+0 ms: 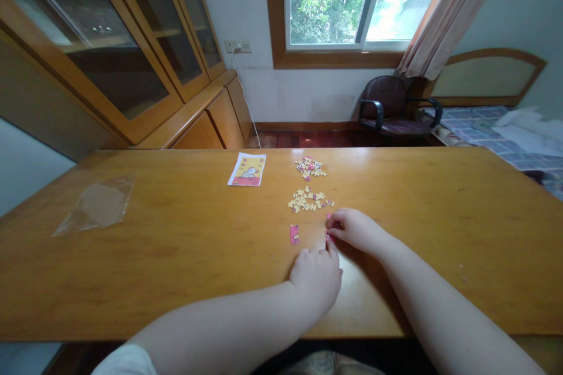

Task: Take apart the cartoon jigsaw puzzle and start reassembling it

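On the tabletop, my left hand [315, 276] has its index finger stretched to a small pink puzzle piece [327, 236] while the other fingers curl under. Its thumb is mostly hidden. My right hand [354, 227] comes in from the right, thumb and fingers pinched at the same piece, partly covering it. Another pink bit shows just above its fingertips. To the left lies a small joined pink section [294, 234] of jigsaw. Beyond the hands are a loose pile of mostly yellow pieces [307, 200] and, farther back, a pile of mixed pieces [309, 167].
A printed picture card [247, 170] with a yellow and pink design lies left of the piles. A clear plastic bag [99, 205] rests at the table's left. Behind the wooden table [197, 258] stand a glass-door cabinet [145, 88], an armchair [387, 102] and a bed [479, 123].
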`<state>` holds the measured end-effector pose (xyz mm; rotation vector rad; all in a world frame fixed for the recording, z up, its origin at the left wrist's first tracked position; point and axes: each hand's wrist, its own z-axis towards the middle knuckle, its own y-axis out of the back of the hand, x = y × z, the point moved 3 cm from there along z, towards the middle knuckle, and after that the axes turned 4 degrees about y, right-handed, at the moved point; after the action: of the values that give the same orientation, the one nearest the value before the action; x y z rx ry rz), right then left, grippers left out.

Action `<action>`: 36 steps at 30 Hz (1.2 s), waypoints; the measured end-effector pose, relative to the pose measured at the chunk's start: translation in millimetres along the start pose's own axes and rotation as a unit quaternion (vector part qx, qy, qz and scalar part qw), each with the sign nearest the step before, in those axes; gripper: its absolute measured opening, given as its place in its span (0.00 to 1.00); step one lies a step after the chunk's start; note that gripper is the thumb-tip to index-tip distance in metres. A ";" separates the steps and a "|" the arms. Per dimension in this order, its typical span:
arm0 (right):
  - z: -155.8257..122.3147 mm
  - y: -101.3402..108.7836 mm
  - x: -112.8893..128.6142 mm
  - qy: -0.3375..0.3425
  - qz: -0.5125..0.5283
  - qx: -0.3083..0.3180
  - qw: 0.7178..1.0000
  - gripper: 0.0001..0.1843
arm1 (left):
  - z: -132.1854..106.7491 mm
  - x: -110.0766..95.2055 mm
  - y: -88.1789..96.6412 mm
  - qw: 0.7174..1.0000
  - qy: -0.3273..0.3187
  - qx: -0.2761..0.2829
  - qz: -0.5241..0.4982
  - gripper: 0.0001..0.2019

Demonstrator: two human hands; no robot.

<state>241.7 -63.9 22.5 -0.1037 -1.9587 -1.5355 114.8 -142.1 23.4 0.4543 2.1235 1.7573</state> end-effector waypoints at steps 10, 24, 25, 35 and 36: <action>-2.7 12.8 -15.8 -0.023 -0.009 -0.025 0.999 0.09 | 1.9 1.6 1.1 1.000 0.002 0.013 0.003 0.31; -7.0 27.6 -18.6 -0.096 -0.068 0.001 0.993 0.07 | 6.1 5.4 -0.5 1.000 0.004 0.008 0.004 0.30; -8.6 29.0 -20.3 -0.114 -0.072 0.014 0.991 0.06 | 6.1 5.4 -0.7 1.000 0.004 0.007 0.005 0.30; -18.4 25.9 -20.2 -0.144 -0.058 0.095 0.983 0.09 | 6.1 5.7 -2.0 1.000 0.006 0.004 0.005 0.34; -18.3 25.0 -20.1 -0.146 -0.056 0.099 0.983 0.08 | 6.2 5.7 -1.7 1.000 0.006 0.006 0.004 0.34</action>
<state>276.3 -66.1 35.2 -0.1424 -2.3750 -1.4504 112.5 -134.5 20.3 0.4574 2.1436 1.7570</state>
